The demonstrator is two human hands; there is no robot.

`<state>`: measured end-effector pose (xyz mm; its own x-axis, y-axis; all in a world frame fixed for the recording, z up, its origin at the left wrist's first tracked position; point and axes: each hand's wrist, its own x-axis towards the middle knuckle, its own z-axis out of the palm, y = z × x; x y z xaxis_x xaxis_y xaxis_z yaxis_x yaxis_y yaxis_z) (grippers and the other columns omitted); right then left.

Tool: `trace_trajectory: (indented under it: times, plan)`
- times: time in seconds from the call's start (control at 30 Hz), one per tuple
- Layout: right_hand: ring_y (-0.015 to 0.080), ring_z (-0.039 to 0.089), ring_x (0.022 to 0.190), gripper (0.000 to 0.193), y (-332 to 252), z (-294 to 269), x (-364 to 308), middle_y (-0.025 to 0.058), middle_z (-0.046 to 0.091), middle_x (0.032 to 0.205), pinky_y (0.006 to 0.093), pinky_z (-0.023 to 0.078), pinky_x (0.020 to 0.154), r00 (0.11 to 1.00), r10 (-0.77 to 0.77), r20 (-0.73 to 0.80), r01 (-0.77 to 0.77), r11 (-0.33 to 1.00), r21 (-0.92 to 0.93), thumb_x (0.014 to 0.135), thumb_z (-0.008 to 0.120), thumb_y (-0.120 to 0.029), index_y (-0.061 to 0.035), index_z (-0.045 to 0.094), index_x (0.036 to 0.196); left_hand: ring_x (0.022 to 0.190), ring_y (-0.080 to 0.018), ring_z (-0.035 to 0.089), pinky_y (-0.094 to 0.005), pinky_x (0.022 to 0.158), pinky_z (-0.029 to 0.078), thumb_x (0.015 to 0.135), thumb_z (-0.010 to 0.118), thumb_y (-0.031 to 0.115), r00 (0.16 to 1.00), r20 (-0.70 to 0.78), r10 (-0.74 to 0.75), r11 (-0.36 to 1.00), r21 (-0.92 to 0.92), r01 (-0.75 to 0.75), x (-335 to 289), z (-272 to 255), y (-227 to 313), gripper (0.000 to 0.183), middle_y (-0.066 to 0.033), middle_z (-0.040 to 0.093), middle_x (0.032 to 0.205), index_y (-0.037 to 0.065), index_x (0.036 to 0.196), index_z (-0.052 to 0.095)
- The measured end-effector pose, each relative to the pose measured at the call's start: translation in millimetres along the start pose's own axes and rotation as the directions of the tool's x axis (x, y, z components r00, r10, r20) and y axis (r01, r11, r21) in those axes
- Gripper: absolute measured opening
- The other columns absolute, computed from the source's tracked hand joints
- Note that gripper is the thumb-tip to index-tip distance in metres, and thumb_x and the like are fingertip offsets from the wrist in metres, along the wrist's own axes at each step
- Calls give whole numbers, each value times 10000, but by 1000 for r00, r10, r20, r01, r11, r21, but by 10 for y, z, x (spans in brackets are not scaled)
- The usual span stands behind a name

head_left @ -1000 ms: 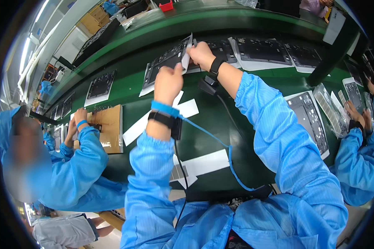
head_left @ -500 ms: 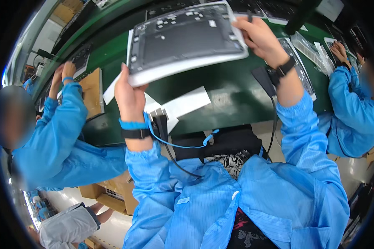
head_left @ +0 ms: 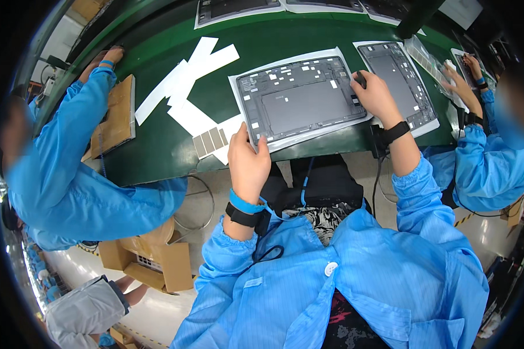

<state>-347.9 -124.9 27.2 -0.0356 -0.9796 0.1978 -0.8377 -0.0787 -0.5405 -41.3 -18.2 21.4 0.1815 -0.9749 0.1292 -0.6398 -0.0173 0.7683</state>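
Observation:
A dark grey tablet back housing (head_left: 311, 104), dotted with small white pieces, lies tilted slightly on a white sheet (head_left: 233, 87) in front of me. My left hand (head_left: 249, 163) grips its near left corner, with thumb and fingers at the edge. At the housing's right edge is my right hand (head_left: 375, 96), its fingers closed around a small black object (head_left: 360, 79) whose kind I cannot make out. Beside my left hand, a card with grey-brown rectangular strips (head_left: 210, 142) rests among white paper strips (head_left: 192, 118). Both my wrists wear black bands.
A second tablet housing (head_left: 390, 75) lies to the right, and several more line the far side of the green table (head_left: 308, 34). Co-workers in blue sleeves (head_left: 70, 151) sit on both sides. A brown board (head_left: 121, 110) stands left; an open cardboard box (head_left: 174, 264) is on the floor.
The tablet housing, held up in both hands before, has come down onto the table. My left hand has moved right and nearer; my right hand is lower. The paper strips are now uncovered.

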Motion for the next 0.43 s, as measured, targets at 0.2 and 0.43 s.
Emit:
trace_trajectory:
  times: [0.2,0.43]
  plan:
    - [259,592,733,331,-426,-218,-107,132,619,750,354,452,657,915,94,-393,87,903,420,964,516,-252,26,651,846,1054,-403,553,-445,901,453,877,638,206,970,-146,194,966,203,-162,-107,-260,-200,362,-219,550,1134,-10,1168,619]
    - [183,620,611,467,-1577,548,-333,42,590,638,323,532,609,949,-19,316,-265,500,824,926,589,-483,-32,656,823,1367,-444,323,-553,1106,272,869,673,347,964,79,254,861,435,-263,-72,-408,-524,492,-227,387,1456,120,1299,595]
